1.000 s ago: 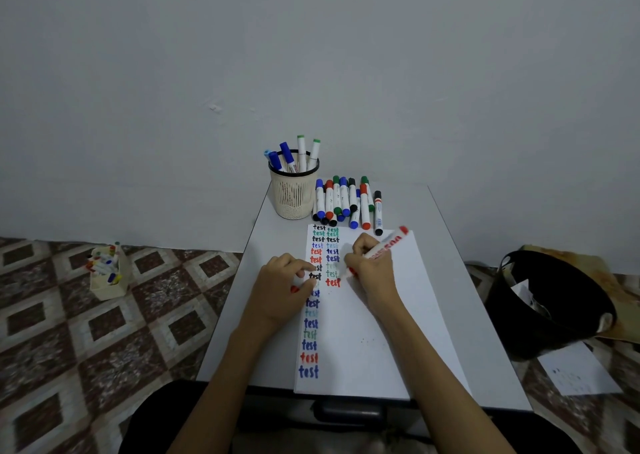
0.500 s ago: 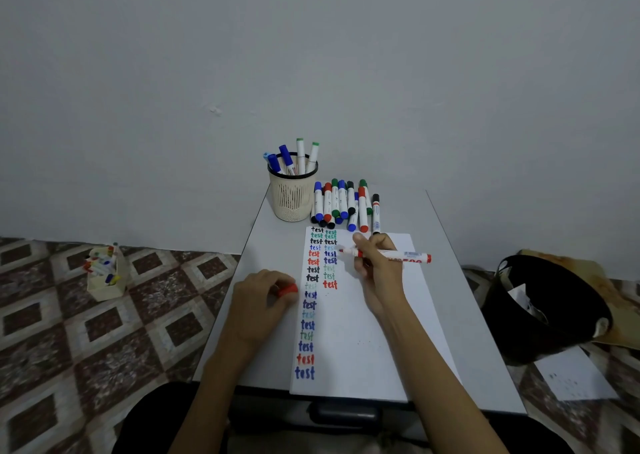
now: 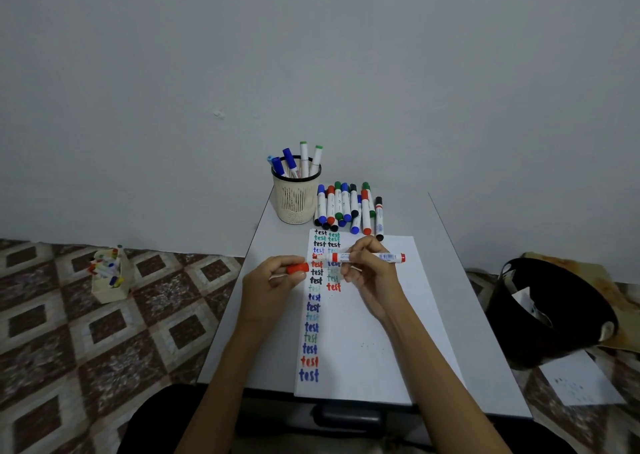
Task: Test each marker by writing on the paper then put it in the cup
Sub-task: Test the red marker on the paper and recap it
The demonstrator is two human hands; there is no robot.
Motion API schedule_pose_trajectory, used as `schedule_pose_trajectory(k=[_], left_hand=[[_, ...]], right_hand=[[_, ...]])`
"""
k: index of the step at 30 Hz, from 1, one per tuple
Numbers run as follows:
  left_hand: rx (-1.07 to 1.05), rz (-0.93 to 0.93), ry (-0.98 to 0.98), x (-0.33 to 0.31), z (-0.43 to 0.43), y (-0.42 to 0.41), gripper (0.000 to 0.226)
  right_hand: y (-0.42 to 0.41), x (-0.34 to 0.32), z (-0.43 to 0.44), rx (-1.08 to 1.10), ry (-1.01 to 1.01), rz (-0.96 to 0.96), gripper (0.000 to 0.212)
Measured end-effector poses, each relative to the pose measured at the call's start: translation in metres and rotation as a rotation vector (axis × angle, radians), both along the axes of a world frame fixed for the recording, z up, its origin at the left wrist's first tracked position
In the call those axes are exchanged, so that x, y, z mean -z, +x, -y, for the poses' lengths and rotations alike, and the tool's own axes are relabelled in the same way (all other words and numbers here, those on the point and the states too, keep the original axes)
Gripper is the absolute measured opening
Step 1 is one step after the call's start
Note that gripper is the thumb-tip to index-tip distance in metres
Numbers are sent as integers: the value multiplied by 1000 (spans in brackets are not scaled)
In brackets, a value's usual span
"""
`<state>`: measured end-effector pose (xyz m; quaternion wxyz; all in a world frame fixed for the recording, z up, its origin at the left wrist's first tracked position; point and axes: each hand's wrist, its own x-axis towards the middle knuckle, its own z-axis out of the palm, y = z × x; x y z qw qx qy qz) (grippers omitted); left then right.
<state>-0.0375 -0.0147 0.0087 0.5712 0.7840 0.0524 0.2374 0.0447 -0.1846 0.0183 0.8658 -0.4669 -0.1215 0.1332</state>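
Observation:
My right hand (image 3: 370, 273) grips a red marker (image 3: 375, 257) held level above the paper (image 3: 374, 332), its uncapped tip pointing left. My left hand (image 3: 273, 285) pinches the marker's red cap (image 3: 298, 268) just left of and slightly below the tip, a small gap between them. The paper carries two columns of the word "test" in several colours. A beige mesh cup (image 3: 296, 199) at the far end of the table holds several markers. A pile of capped markers (image 3: 346, 207) lies to the cup's right.
The small grey table (image 3: 460, 301) is narrow, with its edges close to the paper. On the floor, a cream box of markers (image 3: 109, 277) stands at the left and a black bin (image 3: 547, 315) at the right, with a loose sheet (image 3: 581, 381) beside it.
My right hand lifted the red marker off the paper and turned it level, tip to the left. My left hand brought the red cap up toward the tip.

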Motion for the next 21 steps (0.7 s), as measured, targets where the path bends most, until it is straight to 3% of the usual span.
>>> schedule_pose_trajectory(k=[10,17,21], left_hand=[[3,50,-20,-1,1,-1,21],[34,71,77,2,0,0,21],[-6,76,-40,1,-4,-1,23]], right_hand=[[-2,2,-2,-49,-76,59,9],[-2,0,-3,-112,-190,95,15],[-4,-3,-2,-150,-176,61,15]])
